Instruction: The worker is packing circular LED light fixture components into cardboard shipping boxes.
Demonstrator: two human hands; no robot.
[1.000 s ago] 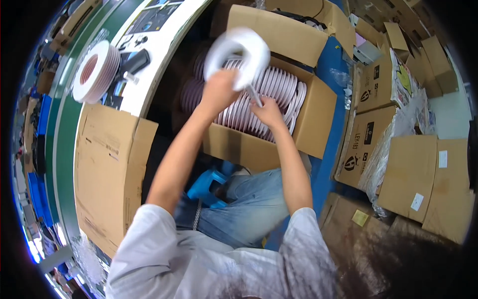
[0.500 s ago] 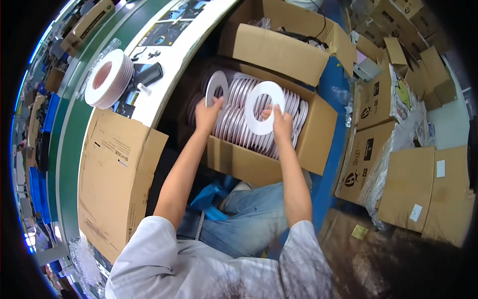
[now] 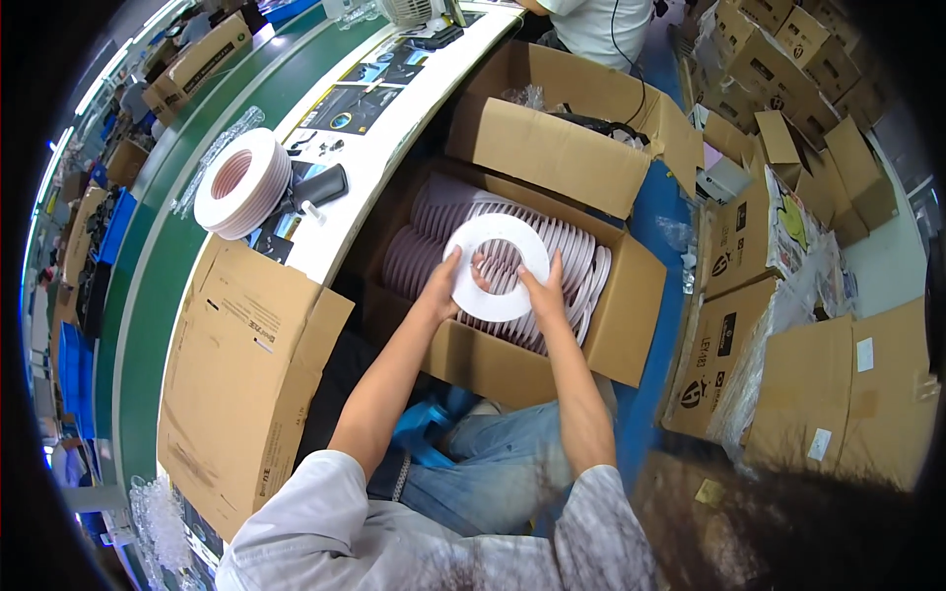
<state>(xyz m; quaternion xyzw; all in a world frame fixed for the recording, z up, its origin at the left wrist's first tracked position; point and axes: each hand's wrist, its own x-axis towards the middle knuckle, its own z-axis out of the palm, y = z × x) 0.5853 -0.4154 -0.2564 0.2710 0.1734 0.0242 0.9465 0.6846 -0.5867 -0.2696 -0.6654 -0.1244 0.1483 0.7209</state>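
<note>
In front of me a flat white ring [image 3: 493, 226] with a wide round hole is held up over an open cardboard box [image 3: 503, 369]. My left hand [image 3: 442, 286] grips its left edge, with fingers showing through the hole. My right hand [image 3: 543, 293] closes on its right edge, thumb on the face. Whether a second ring lies behind the front one, I cannot tell. Below, many similar rings [image 3: 445, 205] stand on edge in rows inside the box, partly hidden by the held ring.
A stack of white rings [image 3: 263, 187] lies on the white bench [image 3: 350, 163] at left, beside a black device [image 3: 323, 187]. Another open carton [image 3: 547, 143] stands beyond the box. A cardboard sheet [image 3: 222, 364] is at near left; stacked cartons [image 3: 734, 335] line the right. Another person [image 3: 596, 30] sits ahead.
Half a second ago each hand held its own white ring, apart. The left hand has moved right, and both hands now meet at one visible ring. The view has shifted slightly.
</note>
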